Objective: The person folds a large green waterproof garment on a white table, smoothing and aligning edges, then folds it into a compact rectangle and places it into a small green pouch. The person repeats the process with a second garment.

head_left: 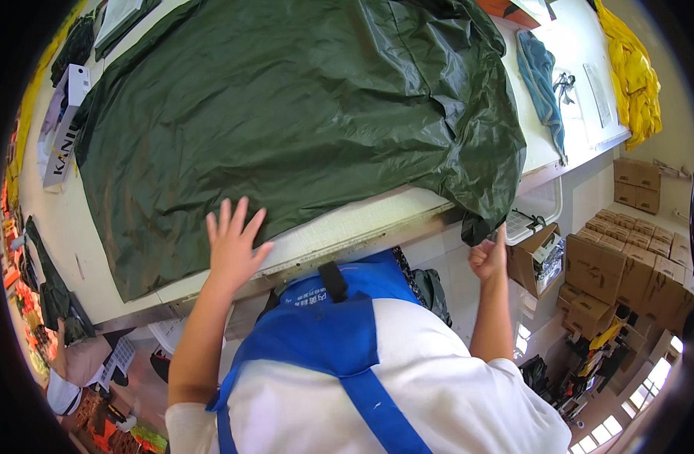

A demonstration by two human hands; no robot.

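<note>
A large sheet of dark green, shiny waterproof fabric [271,121] lies wrinkled over the white table [377,215]. Its right part is bunched up and hangs down past the table's front edge. My left hand [238,244] rests with fingers spread flat on the fabric's near edge, left of the middle. At the hanging corner on the right, my right hand [489,256] is closed, with the fingers curled and the fabric's tip at them. Part of that grip is hidden by the folds.
A blue cloth [540,76] and scissors [565,87] lie at the table's right, beside yellow fabric [633,76]. A long white box [65,132] stands at the left. Cardboard boxes [596,265] are stacked on the right. Another person [78,363] is at the lower left.
</note>
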